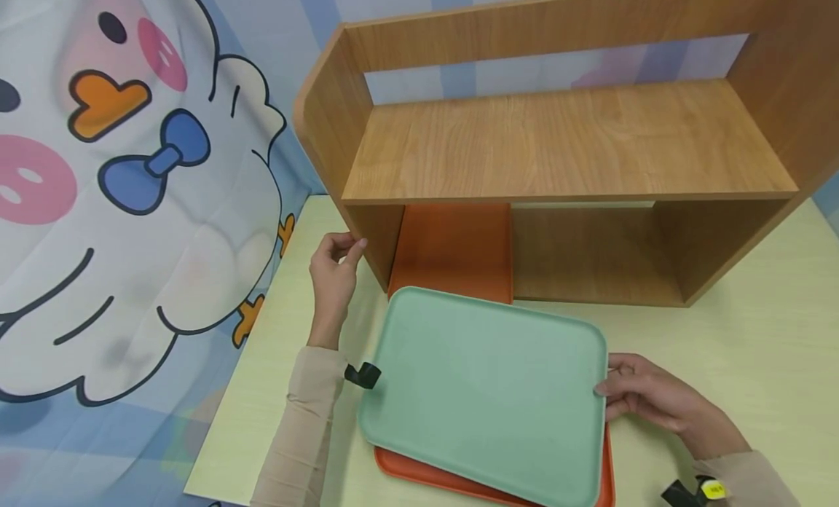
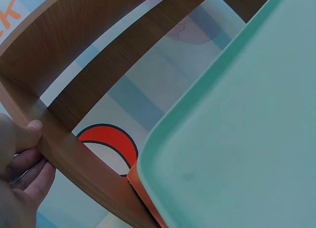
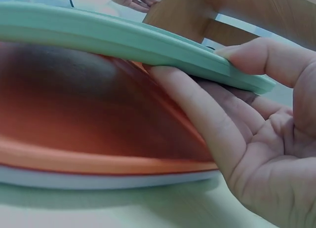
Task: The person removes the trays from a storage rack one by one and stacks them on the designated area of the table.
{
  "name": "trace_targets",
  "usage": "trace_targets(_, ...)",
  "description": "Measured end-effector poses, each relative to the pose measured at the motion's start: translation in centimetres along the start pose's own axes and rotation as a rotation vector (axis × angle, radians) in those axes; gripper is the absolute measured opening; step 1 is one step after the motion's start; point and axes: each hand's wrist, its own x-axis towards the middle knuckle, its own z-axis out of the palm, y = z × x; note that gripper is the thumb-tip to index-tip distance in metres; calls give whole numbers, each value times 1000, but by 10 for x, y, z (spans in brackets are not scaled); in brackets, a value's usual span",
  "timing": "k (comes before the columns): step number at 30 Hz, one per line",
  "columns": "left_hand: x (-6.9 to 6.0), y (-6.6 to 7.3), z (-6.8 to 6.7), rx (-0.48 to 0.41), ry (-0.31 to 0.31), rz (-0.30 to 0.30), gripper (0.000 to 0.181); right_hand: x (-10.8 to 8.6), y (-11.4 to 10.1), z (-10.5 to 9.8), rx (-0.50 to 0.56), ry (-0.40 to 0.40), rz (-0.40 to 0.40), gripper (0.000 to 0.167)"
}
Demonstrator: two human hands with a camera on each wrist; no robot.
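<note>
A green tray lies tilted over an orange tray in front of the wooden shelf. My right hand pinches the green tray's right edge, thumb on top and fingers beneath; the right wrist view shows the green tray lifted above the orange tray, with a pale layer under it. At the shelf's left side panel, my left hand touches the front edge. The left wrist view shows the left hand with thumb and fingers on that wooden edge.
The two-level wooden shelf stands at the back of the pale table. Another orange tray lies in its lower left part, reaching the front edge. A cloth with a cartoon bird hangs at the left and behind.
</note>
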Motion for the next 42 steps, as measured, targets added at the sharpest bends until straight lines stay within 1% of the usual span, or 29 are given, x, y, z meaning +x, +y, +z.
trace_targets(5,-1,1,-1,2,2,16,26,-2,0,-1,-53,14,19,45)
trace_targets(10,-2,1,-1,8,5,16,26,-3,1,-3,-90,39,42,44)
trace_targets(19,-2,0,-1,4,6,19,26,-6,3,-8,-84,26,60,44)
trace_targets(25,-1,-1,0,6,6,5,27,-6,6,-11,-33,-7,46,44)
trace_targets(33,-1,-1,0,5,12,6,27,-7,7,-17,-10,-22,74,41)
trace_targets(38,-1,-1,0,8,12,4,27,-8,5,-18,-37,-20,105,38)
trace_targets(42,-1,-1,0,11,10,3,27,-8,-1,-17,-83,6,161,34)
